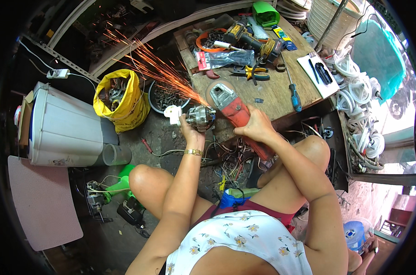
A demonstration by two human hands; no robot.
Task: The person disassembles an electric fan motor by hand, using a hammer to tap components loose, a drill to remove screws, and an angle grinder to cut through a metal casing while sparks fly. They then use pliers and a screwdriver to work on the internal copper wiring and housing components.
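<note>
My right hand (pixel 257 126) is wrapped round the body of a red angle grinder (pixel 236 112). The grinder's grey head and disc lie to the right of a small metal electric motor (pixel 199 119), beside the bench edge. Closed on that motor is my left hand (pixel 191 134), with a gold watch at the wrist. A white plastic piece (pixel 173 114) sticks out at the motor's left end. Orange sparks (pixel 171 82) stream up and left from where disc and motor meet. The exact contact point is partly hidden by the glare of the sparks.
The wooden bench (pixel 274 98) carries pliers (pixel 250 73), a cordless drill (pixel 251 39), a blue screwdriver (pixel 294 97) and a clipboard (pixel 316 82). Left stand a basin of metal bits (pixel 166 98), a yellow bag (pixel 128 110) and a white bin (pixel 68 128). Loose wires (pixel 231 172) lie below.
</note>
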